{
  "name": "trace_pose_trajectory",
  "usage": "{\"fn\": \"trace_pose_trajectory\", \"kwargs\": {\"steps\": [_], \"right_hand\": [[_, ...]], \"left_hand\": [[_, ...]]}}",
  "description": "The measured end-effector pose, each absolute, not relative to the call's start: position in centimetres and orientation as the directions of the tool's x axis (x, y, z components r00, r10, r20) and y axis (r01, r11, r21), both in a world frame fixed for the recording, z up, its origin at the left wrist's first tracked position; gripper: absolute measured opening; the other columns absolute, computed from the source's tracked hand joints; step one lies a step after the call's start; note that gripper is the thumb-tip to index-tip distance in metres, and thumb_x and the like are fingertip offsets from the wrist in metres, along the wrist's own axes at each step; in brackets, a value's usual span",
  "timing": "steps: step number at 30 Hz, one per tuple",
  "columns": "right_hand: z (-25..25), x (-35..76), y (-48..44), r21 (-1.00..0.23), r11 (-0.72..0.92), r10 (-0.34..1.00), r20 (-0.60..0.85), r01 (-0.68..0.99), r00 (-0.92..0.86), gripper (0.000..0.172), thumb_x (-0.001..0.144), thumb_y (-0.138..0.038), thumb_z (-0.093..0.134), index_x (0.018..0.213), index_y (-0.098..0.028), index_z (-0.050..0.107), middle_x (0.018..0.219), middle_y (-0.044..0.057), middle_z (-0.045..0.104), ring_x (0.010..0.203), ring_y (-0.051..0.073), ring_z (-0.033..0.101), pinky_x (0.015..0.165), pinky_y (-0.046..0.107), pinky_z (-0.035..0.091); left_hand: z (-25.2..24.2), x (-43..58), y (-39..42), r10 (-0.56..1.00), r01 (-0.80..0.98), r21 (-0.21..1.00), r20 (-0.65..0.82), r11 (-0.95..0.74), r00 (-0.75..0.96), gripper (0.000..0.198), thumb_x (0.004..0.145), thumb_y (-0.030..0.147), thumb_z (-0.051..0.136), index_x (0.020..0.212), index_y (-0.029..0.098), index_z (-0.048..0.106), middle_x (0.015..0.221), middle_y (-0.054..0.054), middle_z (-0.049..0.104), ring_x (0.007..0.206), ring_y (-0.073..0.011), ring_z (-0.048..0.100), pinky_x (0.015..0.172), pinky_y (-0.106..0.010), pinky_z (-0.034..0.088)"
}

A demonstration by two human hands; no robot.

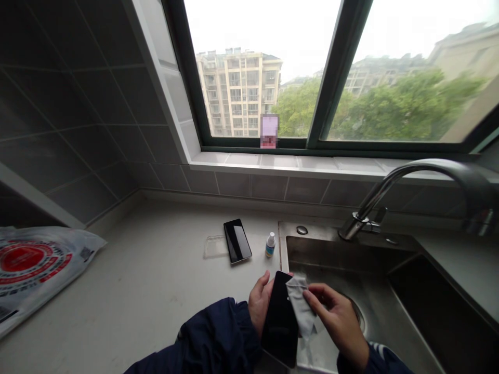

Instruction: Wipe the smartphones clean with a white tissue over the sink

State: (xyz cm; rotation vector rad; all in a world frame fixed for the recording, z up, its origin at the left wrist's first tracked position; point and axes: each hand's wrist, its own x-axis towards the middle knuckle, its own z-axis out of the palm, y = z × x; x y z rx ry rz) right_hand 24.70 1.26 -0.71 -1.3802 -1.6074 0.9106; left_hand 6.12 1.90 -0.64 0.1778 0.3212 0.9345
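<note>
Left hand (258,304) curled around the long edge of a black smartphone (279,319), fingers behind it, thumb side up, gripping firmly. Phone is held tilted, glossy dark face up, no visible marks at this resolution, its top corner up near the sink's left rim and its bottom end low over the counter's front area. Right hand (335,323) is mostly closed, thumb and fingers pinching a crumpled grey wipe (301,306), which is pressed on the phone's right side, with its tail hanging down. Hands are close together, almost touching through phone and wipe. Stainless steel sink (346,245) sits under and right of the right hand, its rim just beside the phone. Further up on the stone counter (163,270): second black smartphone (237,241) lying flat, clear phone case (215,246) just left of it, small dropper bottle (270,244) upright near the sink rim. Printed plastic bag (35,265) lies well apart on the left. Chrome faucet (409,174) arches at the back right, well above the hands.
</note>
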Motion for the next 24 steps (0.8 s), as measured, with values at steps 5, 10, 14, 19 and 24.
{"fn": "trace_pose_trajectory", "kwargs": {"steps": [5,10,14,19,24], "right_hand": [[-0.1,24.8,1.2,-0.907,0.183,0.983,0.176,0.38,-0.053,0.029,0.085,-0.048,0.066,0.085,-0.019,0.071,0.078,0.004,0.073,0.072,0.018,0.071,0.066,0.022,0.057],[0.0,25.3,1.4,-0.895,0.244,0.963,0.269,0.374,0.015,0.028,0.085,-0.046,0.066,0.086,-0.019,0.071,0.08,0.004,0.07,0.072,0.017,0.068,0.064,0.021,0.056],[-0.1,25.7,1.7,-0.873,0.277,0.932,0.346,0.401,0.111,0.024,0.083,-0.043,0.07,0.086,-0.019,0.071,0.082,0.003,0.069,0.072,0.016,0.067,0.063,0.02,0.054],[0.4,26.3,1.7,-0.843,0.322,0.879,0.435,0.432,0.196,0.018,0.085,-0.037,0.069,0.091,-0.02,0.069,0.081,0.002,0.066,0.068,0.015,0.064,0.06,0.02,0.052],[1.4,26.5,1.0,-0.737,0.453,0.785,0.596,0.501,0.169,0.01,0.081,-0.028,0.073,0.089,-0.022,0.07,0.084,0.004,0.066,0.072,0.017,0.064,0.063,0.025,0.052]], "left_hand": [[0.1,6.1,1.7,0.814,-0.76,0.292,-0.213,0.581,0.54,0.063,0.089,0.056,0.04,0.13,0.009,0.051,0.101,-0.016,0.067,0.095,-0.0301,0.064,0.095,-0.046,0.039],[0.2,5.5,1.6,0.741,-0.668,0.326,-0.226,0.669,0.632,0.064,0.088,0.062,0.038,0.133,0.018,0.049,0.095,-0.011,0.066,0.08,-0.029,0.065,0.08,-0.053,0.045],[-0.7,5.3,1.8,0.72,-0.642,0.364,-0.133,0.675,0.681,0.065,0.085,0.068,0.037,0.129,0.022,0.049,0.098,-0.009,0.063,0.085,-0.0398,0.067,0.072,-0.054,0.045],[-1.1,5.4,1.9,0.73,-0.654,0.383,-0.084,0.652,0.678,0.061,0.086,0.066,0.032,0.124,0.022,0.048,0.118,-0.015,0.059,0.091,-0.045,0.066,0.073,-0.054,0.044],[-0.9,5.4,1.9,0.717,-0.642,0.387,-0.075,0.662,0.693,0.062,0.085,0.067,0.032,0.125,0.022,0.048,0.13,-0.019,0.053,0.092,-0.0438,0.066,0.075,-0.054,0.044]]}}
